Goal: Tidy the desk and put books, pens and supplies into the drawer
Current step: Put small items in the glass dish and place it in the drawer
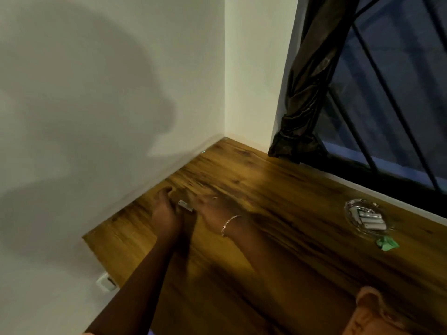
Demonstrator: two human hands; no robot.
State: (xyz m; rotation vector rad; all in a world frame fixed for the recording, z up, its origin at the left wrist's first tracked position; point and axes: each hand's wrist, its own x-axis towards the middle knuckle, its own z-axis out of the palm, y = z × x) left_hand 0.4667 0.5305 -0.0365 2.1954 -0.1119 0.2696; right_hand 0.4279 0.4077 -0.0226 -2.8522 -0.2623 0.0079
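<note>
My one view sits on my head, looking forward and down, tilted, close over the counter [266, 213]; wall corner [223, 93] ahead; window [399, 93] right.

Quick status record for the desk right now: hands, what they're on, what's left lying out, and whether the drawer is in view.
left hand: over the desk near the wall, fingers curled beside a small pale object
right hand: next to the left, on the other side of the same object; blurred
small pale object: between the two hands; too blurred to identify or confirm a grip
bracelet: on right wrist
glass dish: near window, holding white cylindrical items
green scrap: on desk beside dish
drawer: not in view
</note>
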